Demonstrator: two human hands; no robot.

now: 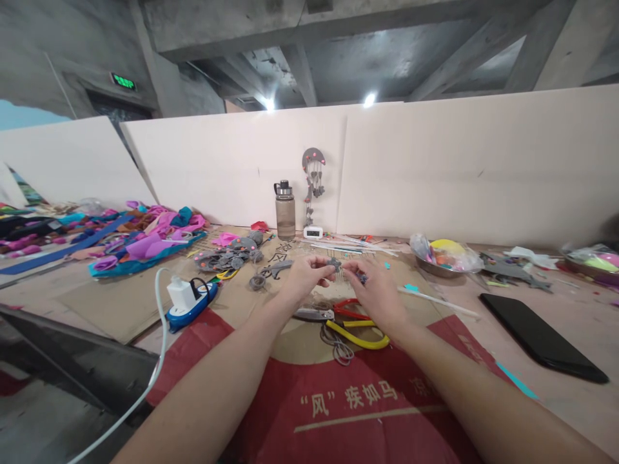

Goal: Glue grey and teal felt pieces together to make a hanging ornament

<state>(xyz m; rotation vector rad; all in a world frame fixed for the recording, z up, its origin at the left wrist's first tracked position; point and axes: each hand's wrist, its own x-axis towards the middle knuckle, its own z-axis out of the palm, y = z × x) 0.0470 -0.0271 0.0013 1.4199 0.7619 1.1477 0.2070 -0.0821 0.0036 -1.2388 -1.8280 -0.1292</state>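
- Small grey felt piece (334, 263) found pinched at fingertips of left hand (304, 276), raised just above the red printed cardboard sheet (338, 399); so held, judged, to keep it steady for fine work.
- Right hand (380, 290) met it from the other side, fingertips closed on something small and dark; what exactly, too small to tell.
- Both hands close together, fingers curled, not spread; forearms stretched out over the red sheet.
- Directly below the hands, on the same sheet: yellow-handled scissors (358, 335), a red-handled tool (351, 308) and a loop of grey cord (338, 348), kept within easy reach, presumably.
- Left of the sheet: blue-and-white power strip (191, 303) with white charger and cable.
- Beyond the sheet, toward the white partition: heap of grey cut felt shapes (227, 258), water bottle (285, 209), finished grey hanging ornament (313, 177) fixed on the partition, likely as a pattern.
- Far left of the sheet: pile of pink, purple and blue fabric scraps (149, 241).
- Right of the sheet: metal bowl (438, 269) of coloured bits, black tablet (544, 338) lying flat.
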